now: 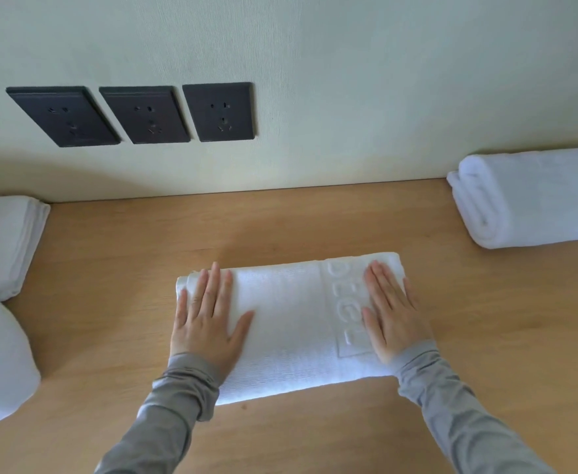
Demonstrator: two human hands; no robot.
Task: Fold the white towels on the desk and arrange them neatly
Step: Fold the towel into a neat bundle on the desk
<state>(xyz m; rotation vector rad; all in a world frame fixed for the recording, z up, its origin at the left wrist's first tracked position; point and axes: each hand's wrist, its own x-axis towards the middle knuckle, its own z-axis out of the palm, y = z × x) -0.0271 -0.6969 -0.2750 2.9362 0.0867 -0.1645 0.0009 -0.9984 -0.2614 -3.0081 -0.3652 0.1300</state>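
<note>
Currently my left hand (209, 323) and right hand (392, 313) press flat, fingers straight, on the folded towel (291, 323); soft and limp, it likely needs gripping at both ends.

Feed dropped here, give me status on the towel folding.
Left hand, right hand flat on folded towel, desk centre. Rolled towel far right, other towels far left. Nothing blocking.

Straight ahead of me is a pale cream wall (349, 80) with a faint fine texture, kinda greenish in this light. Up on it, off to my left, three dark grey plates sit in a row with narrow gaps between them: left socket plate (63, 116), middle socket plate (145, 114), right socket plate (220, 111). Each has a two-pin slot above a three-pin one. A soft shadow darkens the wall's lower left.
</note>
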